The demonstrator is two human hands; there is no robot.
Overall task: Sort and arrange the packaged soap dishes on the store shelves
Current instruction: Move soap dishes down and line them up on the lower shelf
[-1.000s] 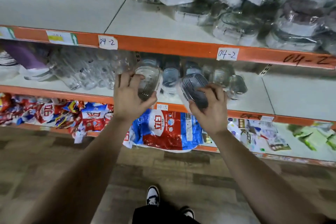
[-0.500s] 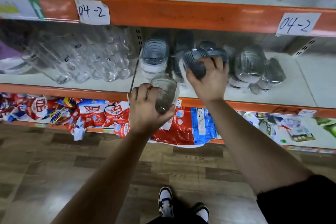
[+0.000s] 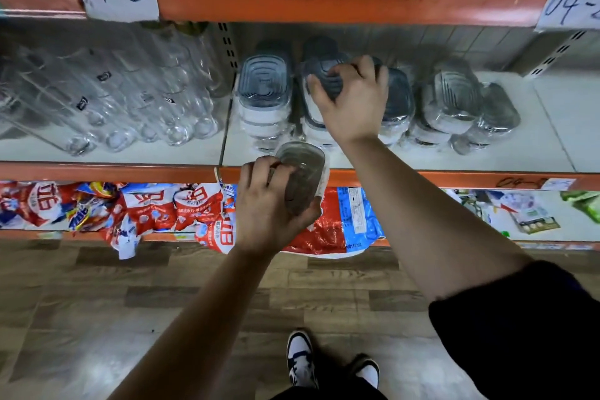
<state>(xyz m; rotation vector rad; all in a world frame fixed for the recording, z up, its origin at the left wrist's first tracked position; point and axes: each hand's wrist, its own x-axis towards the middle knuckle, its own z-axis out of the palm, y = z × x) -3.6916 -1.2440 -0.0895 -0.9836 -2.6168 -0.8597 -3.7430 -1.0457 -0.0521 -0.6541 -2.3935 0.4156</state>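
The right hand [image 3: 352,101] was clamped over a grey-lidded soap dish [image 3: 324,75] on top of the middle stack, deep on the shelf [image 3: 422,156]. The left hand [image 3: 269,208] gripped a clear wrapped dish [image 3: 302,172] at the shelf's front edge, long axis pointing inward, nearest the stack [image 3: 263,97] just beyond it.

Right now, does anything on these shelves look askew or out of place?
Yes. The wrapped soap dishes at the right end of the row lean in a loose heap, unlike the neat stack on the left. Below, detergent bags spill over the shelf edge.
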